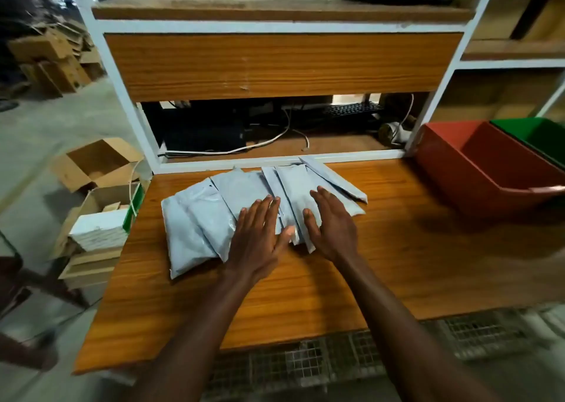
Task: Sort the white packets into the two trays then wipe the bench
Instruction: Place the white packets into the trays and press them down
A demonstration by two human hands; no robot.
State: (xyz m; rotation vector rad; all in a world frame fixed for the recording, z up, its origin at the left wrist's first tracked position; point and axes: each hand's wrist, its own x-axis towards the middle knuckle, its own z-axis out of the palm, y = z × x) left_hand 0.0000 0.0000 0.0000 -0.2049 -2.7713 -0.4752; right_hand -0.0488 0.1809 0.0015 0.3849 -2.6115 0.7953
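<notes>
Packets [214, 215], white and soft-looking, lie fanned and overlapping in one heap on the wooden bench [397, 264], near its far edge and a little left of the middle. At least six can be told apart; the overlap hides any exact count. The bench top is orange-brown with a clear grain, and its near half is bare wood. A white-framed shelf unit [281, 65] with wood panels rises along the far edge; cables [269, 141] and a dark keyboard [351, 109] lie in its low opening.

Both hands are flat and open, fingers straight and close together, holding nothing. The left hand [260, 236] rests palm down on the near middle of the heap, its thumb on a packet's edge. The right hand [333, 221] lies just beside it on the right-hand packets, tilted slightly onto its outer edge.

Two trays stand at the far right corner of the bench, well apart from the heap: a red tray [477, 172] and, touching it behind, a green tray [538, 135], partly cut off by the picture's edge.

Off the left edge, on a grey floor, stand open cardboard boxes [97, 163] and a white carton [101, 229]. Wire mesh [321, 362] shows below the near edge.
</notes>
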